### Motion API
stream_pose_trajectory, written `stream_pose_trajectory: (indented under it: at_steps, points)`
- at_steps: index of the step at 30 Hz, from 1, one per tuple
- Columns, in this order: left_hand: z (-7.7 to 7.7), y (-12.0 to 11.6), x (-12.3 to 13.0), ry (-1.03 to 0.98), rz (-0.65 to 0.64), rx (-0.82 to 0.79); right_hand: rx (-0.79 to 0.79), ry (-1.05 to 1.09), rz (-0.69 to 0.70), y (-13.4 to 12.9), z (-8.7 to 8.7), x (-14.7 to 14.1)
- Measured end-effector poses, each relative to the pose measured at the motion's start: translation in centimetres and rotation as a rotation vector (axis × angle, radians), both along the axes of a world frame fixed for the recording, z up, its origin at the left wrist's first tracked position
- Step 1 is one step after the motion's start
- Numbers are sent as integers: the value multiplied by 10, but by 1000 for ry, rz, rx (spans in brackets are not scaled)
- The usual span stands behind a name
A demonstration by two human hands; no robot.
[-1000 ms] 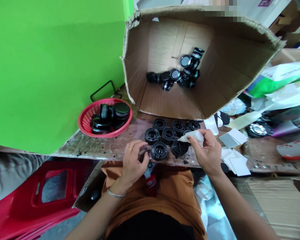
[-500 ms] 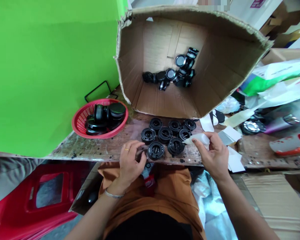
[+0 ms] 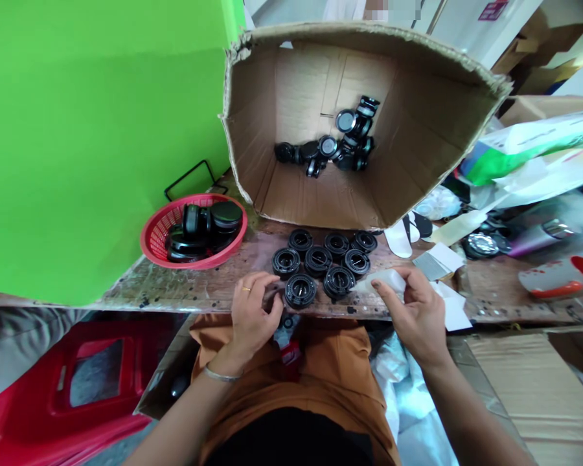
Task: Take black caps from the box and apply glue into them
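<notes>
My right hand [image 3: 415, 307] is closed round a translucent white squeeze bottle [image 3: 388, 281] with a tapered nozzle. The bottle lies tilted, its nozzle pointing left at the edge of the front right black round part [image 3: 339, 282]. Several such black ringed discs stand close together on the bench, their round faces up. Left of the nearest disc [image 3: 300, 290], my left hand [image 3: 255, 307] rests at the bench edge. Its fingers are curved with the thumb apart, and nothing shows between them. Whether its fingertips touch that disc I cannot tell.
Behind the discs a cardboard box [image 3: 291, 204] lies with its opening toward me, black wheel-like parts [image 3: 346, 121] inside. A red basket [image 3: 150, 223] of black parts stands left. White cards [image 3: 449, 304], a thermos [image 3: 539, 238] and a mug [image 3: 548, 279] are at right.
My right hand has lowered slightly with the squeeze bottle. The nozzle has gone from the disc at the right of the middle row to beside the front right disc. My left hand has hardly moved.
</notes>
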State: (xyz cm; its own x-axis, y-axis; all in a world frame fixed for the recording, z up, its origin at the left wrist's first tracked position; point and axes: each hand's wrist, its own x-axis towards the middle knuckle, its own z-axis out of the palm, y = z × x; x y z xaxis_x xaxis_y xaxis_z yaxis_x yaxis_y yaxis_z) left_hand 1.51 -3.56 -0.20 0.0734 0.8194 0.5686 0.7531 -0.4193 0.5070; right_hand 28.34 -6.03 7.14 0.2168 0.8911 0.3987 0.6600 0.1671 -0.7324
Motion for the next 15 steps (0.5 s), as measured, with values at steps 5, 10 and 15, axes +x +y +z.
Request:
stream_pose_trajectory:
  at_steps: [5,10,15]
  points:
    - [-1,-1,0,2,3,-22,71,-78,-45,11,2,3]
    - [-1,-1,0,-3,-2,-25,92,-103,-47,30,-2,1]
    - [3,-2,0,-56,-16,-53,69,-51,-1,48,-3,-5]
